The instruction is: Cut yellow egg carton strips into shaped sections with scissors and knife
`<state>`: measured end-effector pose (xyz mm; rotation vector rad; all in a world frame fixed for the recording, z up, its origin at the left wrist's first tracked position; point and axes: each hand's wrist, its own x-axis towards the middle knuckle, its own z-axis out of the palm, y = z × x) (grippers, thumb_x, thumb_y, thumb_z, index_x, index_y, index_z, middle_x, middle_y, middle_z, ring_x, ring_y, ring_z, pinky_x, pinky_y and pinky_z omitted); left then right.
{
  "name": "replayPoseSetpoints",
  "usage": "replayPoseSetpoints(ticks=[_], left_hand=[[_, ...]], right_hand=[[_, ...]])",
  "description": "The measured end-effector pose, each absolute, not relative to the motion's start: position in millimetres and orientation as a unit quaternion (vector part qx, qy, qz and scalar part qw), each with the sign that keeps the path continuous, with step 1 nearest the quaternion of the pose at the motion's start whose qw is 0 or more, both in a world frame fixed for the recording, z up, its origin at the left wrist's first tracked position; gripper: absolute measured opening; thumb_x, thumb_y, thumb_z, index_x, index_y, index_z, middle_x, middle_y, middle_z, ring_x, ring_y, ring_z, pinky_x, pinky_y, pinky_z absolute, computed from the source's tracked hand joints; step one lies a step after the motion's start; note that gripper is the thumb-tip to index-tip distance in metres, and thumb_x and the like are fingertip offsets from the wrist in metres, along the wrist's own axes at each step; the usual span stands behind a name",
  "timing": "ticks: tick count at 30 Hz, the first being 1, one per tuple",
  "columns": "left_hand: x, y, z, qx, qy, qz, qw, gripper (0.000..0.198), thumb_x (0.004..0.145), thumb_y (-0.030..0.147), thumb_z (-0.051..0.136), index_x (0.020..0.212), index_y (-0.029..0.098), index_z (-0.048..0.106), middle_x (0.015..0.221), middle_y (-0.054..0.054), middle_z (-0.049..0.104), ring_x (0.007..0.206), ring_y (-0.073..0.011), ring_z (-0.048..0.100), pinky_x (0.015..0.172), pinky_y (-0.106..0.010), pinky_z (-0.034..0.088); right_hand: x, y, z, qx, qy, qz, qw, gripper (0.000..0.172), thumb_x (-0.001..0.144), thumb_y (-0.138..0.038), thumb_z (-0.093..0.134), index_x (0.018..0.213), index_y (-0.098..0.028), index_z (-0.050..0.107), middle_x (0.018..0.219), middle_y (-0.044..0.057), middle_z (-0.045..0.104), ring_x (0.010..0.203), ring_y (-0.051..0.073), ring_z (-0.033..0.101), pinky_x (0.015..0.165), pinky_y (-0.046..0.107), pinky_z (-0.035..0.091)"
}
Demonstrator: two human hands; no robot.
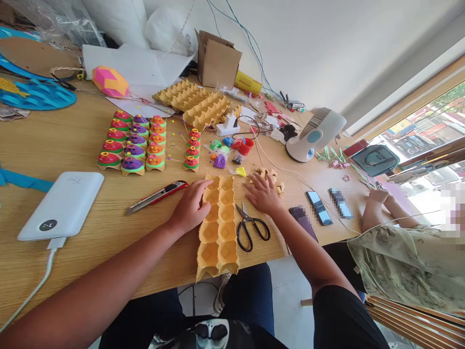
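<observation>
A two-column strip of yellow egg carton (219, 232) lies lengthwise in front of me, its near end over the table edge. My left hand (191, 206) grips its left side near the far end, thumb and fingers at the rim. To the right, my right hand (264, 193) has its fingers spread over a small pile of cut tan carton pieces (279, 188), which it partly hides. Black-handled scissors (250, 227) rest between the strip and my right forearm, blades pointing away. Left of my left hand lies a red utility knife (156, 196) with its blade out.
Painted carton cups (132, 140) stand in rows at the back left, beside uncut egg trays (203, 104). Coloured clay packets (220, 160), a white fan (316, 133), phones (319, 207) and a power bank (61, 206) surround the work area. Another person's arms (378, 208) rest at the right.
</observation>
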<state>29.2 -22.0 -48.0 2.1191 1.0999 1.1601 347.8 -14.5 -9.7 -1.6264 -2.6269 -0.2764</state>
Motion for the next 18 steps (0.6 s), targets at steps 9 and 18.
replayPoseSetpoints(ticks=[9,18], left_hand=[[30.2,-21.5,-48.4,0.772,0.401,0.433,0.237,0.064,0.086,0.01,0.051,0.149,0.022,0.049,0.146,-0.013,0.057,0.142,-0.0299,0.052,0.125,-0.052,0.04],[32.8,-20.9,-50.8,0.772,0.396,0.439,0.234,0.057,0.089,0.013,0.056,0.145,0.019,0.052,0.145,-0.014,0.058,0.141,-0.0305,0.052,0.124,-0.054,0.041]], right_hand=[[318.7,17.2,-8.2,-0.626,-0.772,-0.069,0.08,0.042,0.1,-0.037,0.061,0.14,-0.027,0.067,0.162,0.014,0.052,0.153,0.036,0.04,0.127,0.068,0.019],[242.8,-9.3,50.5,-0.529,-0.821,-0.017,0.214,0.022,0.104,-0.041,0.06,0.105,-0.027,0.077,0.141,0.009,0.068,0.14,0.031,0.054,0.125,0.06,0.027]])
